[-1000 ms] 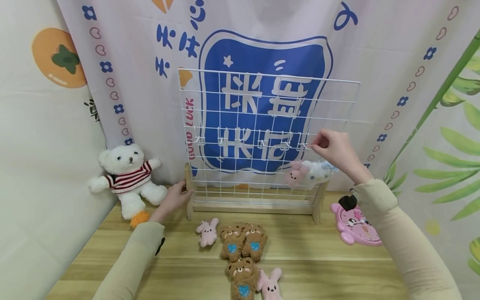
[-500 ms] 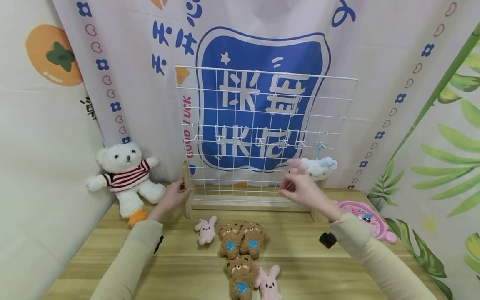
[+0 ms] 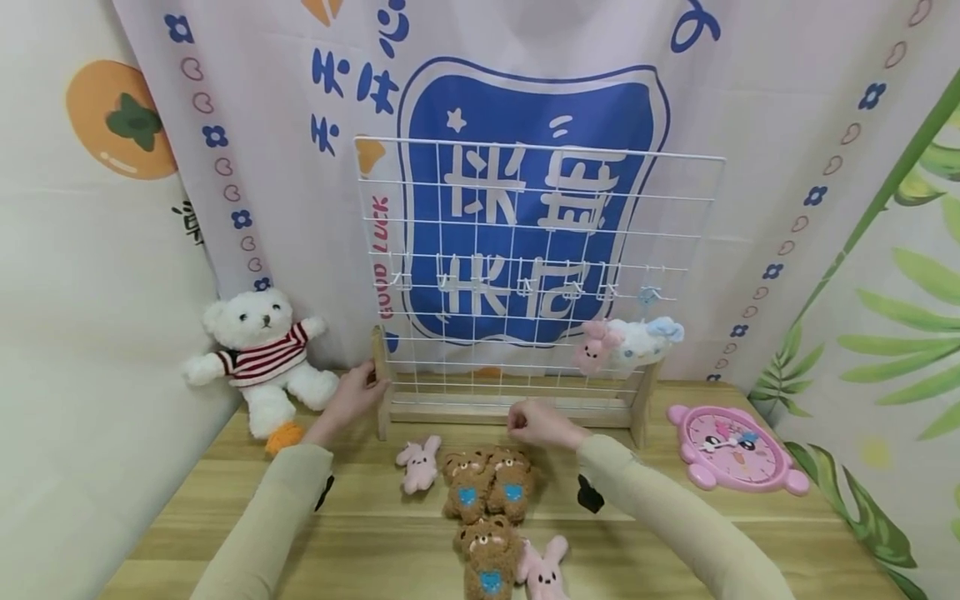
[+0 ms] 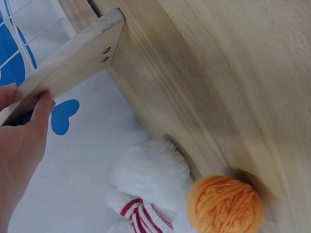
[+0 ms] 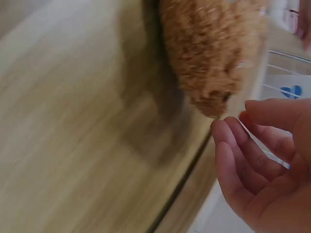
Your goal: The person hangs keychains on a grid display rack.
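My left hand [image 3: 354, 398] grips the left wooden upright [image 4: 73, 65] of a stand that bears a white wire grid [image 3: 540, 147]. In the left wrist view, thumb and fingers lie on either side of that upright. The right hand [image 3: 543, 423] is low in front of the grid, its fingers loosely curved with nothing seen between them. In the right wrist view its fingertips are right by the head of a brown plush bear [image 5: 209, 53]; whether they touch cannot be told. Two more brown bears [image 3: 468, 492] [image 3: 491, 558] lie on the table.
Pink plush rabbits [image 3: 418, 464] [image 3: 545, 573] lie near the bears. A pink rabbit [image 3: 595, 348] and a white plush with blue ears [image 3: 637, 343] hang at the grid's right, beside several bare hooks. A pink clock [image 3: 735, 450], a white teddy [image 3: 266, 358] and an orange yarn ball [image 4: 226, 206] flank the stand.
My right hand has left the hook at the grid's right, where the white plush now hangs, and moved down and left to the brown bears. The left hand stays on the upright.
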The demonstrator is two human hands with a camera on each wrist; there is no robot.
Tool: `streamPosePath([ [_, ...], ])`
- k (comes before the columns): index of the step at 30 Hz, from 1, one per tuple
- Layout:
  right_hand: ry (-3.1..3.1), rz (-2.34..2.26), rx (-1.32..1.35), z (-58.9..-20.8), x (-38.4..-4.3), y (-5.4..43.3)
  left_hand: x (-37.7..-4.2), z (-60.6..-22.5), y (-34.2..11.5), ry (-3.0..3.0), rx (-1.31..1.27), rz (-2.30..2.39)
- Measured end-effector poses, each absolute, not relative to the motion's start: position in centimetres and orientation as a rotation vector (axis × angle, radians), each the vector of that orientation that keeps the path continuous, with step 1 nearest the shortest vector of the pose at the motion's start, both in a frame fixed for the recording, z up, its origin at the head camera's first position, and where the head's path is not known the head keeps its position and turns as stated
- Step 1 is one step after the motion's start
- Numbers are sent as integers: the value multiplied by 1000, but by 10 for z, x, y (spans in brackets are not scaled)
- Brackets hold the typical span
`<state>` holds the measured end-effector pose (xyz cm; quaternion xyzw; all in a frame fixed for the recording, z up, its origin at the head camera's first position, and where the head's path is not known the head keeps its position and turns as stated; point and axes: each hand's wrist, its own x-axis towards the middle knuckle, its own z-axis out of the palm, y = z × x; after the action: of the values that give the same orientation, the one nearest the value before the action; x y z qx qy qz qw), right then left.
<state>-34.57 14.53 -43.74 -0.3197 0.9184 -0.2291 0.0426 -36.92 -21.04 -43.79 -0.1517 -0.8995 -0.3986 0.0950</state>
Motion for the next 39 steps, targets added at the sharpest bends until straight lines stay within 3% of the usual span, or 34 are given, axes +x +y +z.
streamPosePath([
  [26, 2786, -469, -960, -459, -356, 118, -373, -442, -210, -2640, -418, -1243],
  [39, 2768, -725, -967, -435, -350, 133, -372, -442, -211, -2640, -401, -1229],
])
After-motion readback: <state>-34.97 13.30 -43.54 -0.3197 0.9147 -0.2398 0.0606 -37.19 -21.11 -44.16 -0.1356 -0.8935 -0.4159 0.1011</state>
